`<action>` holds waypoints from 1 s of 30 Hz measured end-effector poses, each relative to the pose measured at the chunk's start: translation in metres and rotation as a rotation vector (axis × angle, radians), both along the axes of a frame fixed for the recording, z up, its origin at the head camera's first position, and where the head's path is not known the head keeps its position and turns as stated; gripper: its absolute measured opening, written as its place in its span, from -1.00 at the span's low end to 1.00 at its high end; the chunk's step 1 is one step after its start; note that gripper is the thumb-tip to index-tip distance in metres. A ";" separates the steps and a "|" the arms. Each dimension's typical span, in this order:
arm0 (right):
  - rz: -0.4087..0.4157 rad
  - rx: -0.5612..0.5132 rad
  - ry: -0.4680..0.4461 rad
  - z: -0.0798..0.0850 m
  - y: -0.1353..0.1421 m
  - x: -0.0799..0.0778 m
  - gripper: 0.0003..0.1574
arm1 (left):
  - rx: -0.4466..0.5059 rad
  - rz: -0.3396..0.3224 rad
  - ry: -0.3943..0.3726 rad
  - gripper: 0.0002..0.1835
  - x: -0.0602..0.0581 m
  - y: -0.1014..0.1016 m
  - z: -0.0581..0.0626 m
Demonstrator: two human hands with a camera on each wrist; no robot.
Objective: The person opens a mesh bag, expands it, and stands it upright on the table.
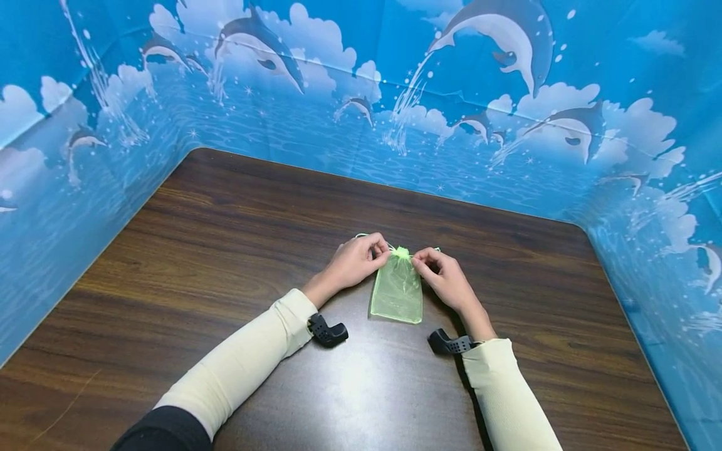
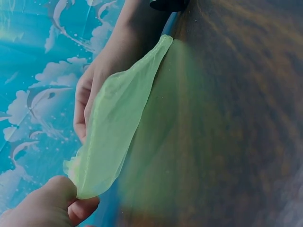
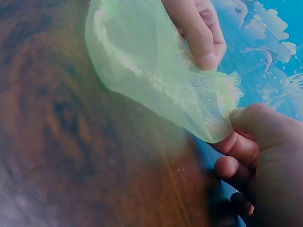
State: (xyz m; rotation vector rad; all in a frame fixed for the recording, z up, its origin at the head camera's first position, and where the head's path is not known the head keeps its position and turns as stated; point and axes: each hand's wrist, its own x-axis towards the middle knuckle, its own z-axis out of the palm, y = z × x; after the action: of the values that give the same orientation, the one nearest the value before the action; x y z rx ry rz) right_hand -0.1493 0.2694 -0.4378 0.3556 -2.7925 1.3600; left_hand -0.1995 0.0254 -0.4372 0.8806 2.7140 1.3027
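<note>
A sheer light-green drawstring pouch (image 1: 397,294) is in front of me with its neck gathered into a ruffle. My left hand (image 1: 356,258) pinches the left side of the neck between thumb and index finger. On the opposite side, my right hand (image 1: 445,279) pinches the neck the same way. A thin pale drawstring (image 1: 362,235) loops out behind the left fingers, and a short end shows past the right ones. Both wrist views show the pouch body (image 2: 125,111) slanting between the hands, tilted up from the table at the neck. Nothing shows inside the sheer mesh (image 3: 142,56).
The dark wood-grain table (image 1: 254,225) has rounded far corners. A blue curtain (image 1: 316,125) printed with dolphins and clouds hangs around its far and side edges. Black wrist cameras (image 1: 328,332) sit on both cream sleeves (image 1: 242,360), close above the table.
</note>
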 end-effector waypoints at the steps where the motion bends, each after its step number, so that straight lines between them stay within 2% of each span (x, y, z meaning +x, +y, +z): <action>1: 0.000 0.001 0.000 0.000 0.000 0.000 -0.75 | -0.002 0.007 0.000 -0.93 0.000 0.000 0.000; 5: 0.000 0.004 -0.002 -0.001 0.000 0.000 -0.75 | -0.025 0.023 -0.020 -0.89 0.001 0.001 0.001; 11: -0.003 0.003 -0.011 -0.001 -0.002 0.002 -0.75 | -0.066 -0.001 -0.035 -0.82 0.000 0.001 0.000; 16: -0.001 0.018 -0.006 0.005 -0.004 0.001 -0.73 | -0.065 -0.027 -0.018 -0.83 -0.003 0.001 -0.002; 20: 0.021 0.026 0.014 0.000 0.000 -0.001 -0.75 | -0.064 -0.027 -0.009 -0.85 -0.003 0.001 -0.002; 30: 0.012 0.021 0.015 0.001 -0.001 0.000 -0.76 | -0.049 -0.022 -0.003 -0.93 -0.002 0.001 -0.002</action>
State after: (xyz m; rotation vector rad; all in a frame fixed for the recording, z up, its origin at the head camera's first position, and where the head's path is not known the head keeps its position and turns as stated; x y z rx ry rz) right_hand -0.1488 0.2684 -0.4373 0.3828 -2.7991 1.3250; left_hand -0.2013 0.0268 -0.4389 0.8999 2.7132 1.2270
